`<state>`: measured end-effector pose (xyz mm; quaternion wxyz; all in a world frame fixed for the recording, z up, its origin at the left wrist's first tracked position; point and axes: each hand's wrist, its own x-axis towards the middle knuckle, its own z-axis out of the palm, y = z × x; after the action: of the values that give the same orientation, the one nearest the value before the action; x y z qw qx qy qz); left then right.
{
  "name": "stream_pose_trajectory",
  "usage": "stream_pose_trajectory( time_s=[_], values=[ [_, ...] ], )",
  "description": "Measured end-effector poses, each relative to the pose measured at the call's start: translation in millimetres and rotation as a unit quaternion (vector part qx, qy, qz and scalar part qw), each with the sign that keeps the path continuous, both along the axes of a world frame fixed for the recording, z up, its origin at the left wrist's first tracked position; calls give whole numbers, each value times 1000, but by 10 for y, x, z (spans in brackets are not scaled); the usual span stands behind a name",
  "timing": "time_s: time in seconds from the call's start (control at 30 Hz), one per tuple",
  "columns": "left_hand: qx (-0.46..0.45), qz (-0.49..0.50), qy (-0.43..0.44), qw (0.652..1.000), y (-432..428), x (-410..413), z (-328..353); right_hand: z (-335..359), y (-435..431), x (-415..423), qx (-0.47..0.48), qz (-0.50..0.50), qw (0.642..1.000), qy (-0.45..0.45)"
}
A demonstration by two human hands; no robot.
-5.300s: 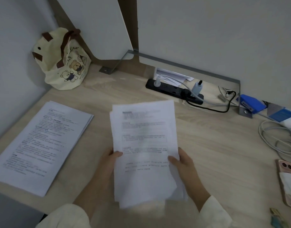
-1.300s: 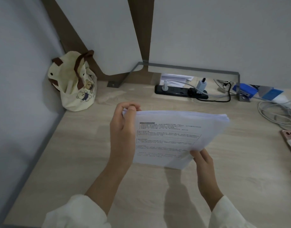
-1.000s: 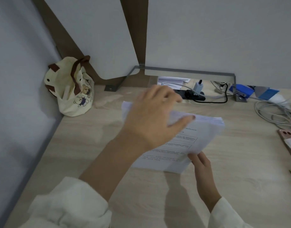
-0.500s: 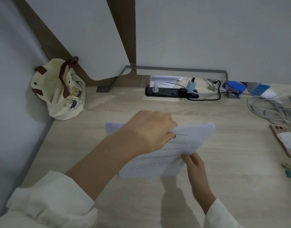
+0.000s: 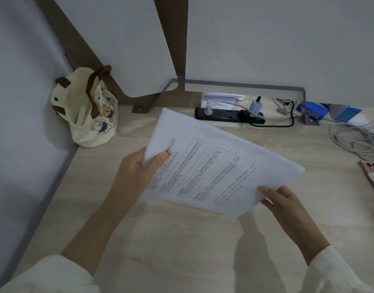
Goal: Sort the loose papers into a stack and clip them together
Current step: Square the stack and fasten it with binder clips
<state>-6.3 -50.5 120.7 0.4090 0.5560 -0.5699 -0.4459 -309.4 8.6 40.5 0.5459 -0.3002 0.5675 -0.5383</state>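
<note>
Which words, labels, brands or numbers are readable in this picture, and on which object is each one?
None can be read.
paper stack: printed lines and boxes, too small and blurred.
cloth bag: bear drawings; any lettering is too small to read.
power strip: no legible marking.

Left hand point(image 5: 139, 170) and right hand point(image 5: 287, 206) grip opposite edges of a tilted paper stack point(image 5: 220, 166) above the desk point(image 5: 182, 240).

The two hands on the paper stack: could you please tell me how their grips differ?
The left hand pinches the paper stack's left edge, thumb on the printed face; the right hand holds the near right edge, thumb barely on the sheet. The left sits higher, the right nearer the camera. Both wear cream sleeves.
</note>
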Motion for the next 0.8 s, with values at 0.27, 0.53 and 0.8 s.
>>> stream_pose_trajectory(
  time_s=[0.27,0.53,0.8],
  values=[
    [161,55,88,982,388,169,-865,-259,150,10,18,19,997,71],
    [120,132,90,980,483,62,-937,-270,173,34,-9,-5,997,77],
    [176,79,29,981,319,119,-1077,-258,208,36,27,62,991,112]
  ],
)
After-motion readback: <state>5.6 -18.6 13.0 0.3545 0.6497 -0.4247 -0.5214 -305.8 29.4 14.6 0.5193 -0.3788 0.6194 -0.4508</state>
